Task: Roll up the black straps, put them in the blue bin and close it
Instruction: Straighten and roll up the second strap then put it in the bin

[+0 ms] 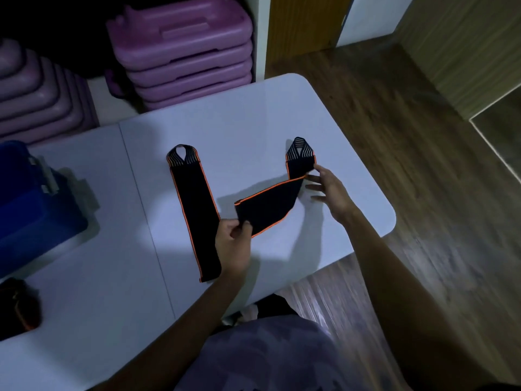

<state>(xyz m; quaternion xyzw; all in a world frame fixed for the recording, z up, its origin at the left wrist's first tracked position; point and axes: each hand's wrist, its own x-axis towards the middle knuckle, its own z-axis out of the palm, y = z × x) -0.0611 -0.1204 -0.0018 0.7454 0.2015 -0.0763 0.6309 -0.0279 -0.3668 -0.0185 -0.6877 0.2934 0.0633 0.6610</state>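
Dim light falls on a white table (118, 193) that stands beside a wood floor (394, 114), with stacked purple cases (186, 52) behind it. One strap (197, 218), black with orange edging, lies flat and straight near the middle of the table, its looped end pointing away from the person. A second strap (270, 203) lies to its right, bent partway along so the looped end points away while the plain end angles back toward the person. The left hand (234, 244) pinches that plain end between thumb and fingers, lifting it a little off the table. The right hand (329, 190) is spread open, fingertips touching the strap at the bend and gripping nothing. The blue bin (36, 204) sits at the table's left edge, well apart from both straps; whether its lid is shut is hard to tell from this angle. A dark bundle (17, 303) with orange trim lies near the front left edge, possibly a strap already rolled.

The step in hand looks like starting the roll on the second strap. To do it well, the bend should probably be straightened first, so the strap lies in one line. Then the plain end can be turned tightly onto itself, with the orange edges kept aligned at each turn. The right hand would do best by pressing the strap flat ahead of the roll, which keeps tension and stops the coil drifting sideways into a cone.
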